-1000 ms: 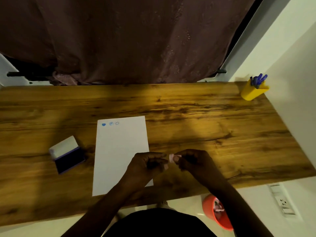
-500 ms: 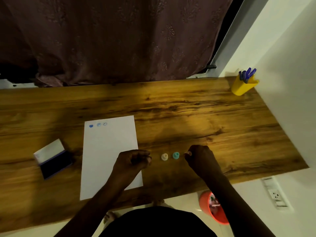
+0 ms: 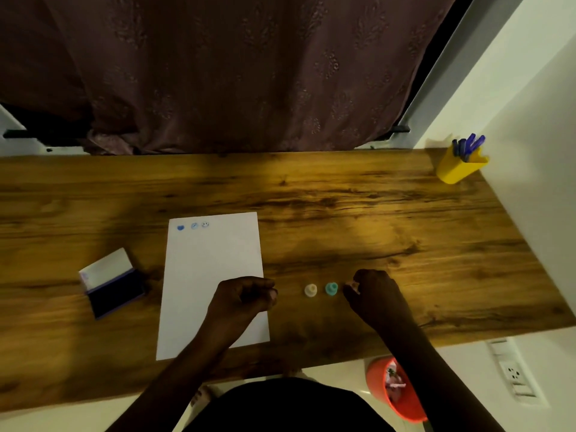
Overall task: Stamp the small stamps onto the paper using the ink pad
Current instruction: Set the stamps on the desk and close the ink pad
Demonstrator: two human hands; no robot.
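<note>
A white sheet of paper [image 3: 212, 275] lies on the wooden desk [image 3: 343, 213], with three small blue prints in its top left corner. The open ink pad [image 3: 113, 289] sits to the left of the sheet, lid raised. A cream stamp [image 3: 310, 289] and a teal stamp [image 3: 331, 288] stand upright side by side right of the paper. My right hand [image 3: 372, 296] rests just right of the teal stamp, fingertips pinched on a small pinkish stamp [image 3: 354, 285]. My left hand [image 3: 241, 299] is curled over the paper's right edge; whether it holds anything is hidden.
A yellow pen cup [image 3: 459, 165] with blue pens stands at the desk's far right corner by the wall. A dark curtain hangs behind the desk. An orange bin [image 3: 397, 391] is on the floor below the near edge, beside a wall socket [image 3: 512, 374].
One second ago both hands met over a pinkish stamp near the paper's corner. They have since parted, and the cream and teal stamps stand on the desk between them.
</note>
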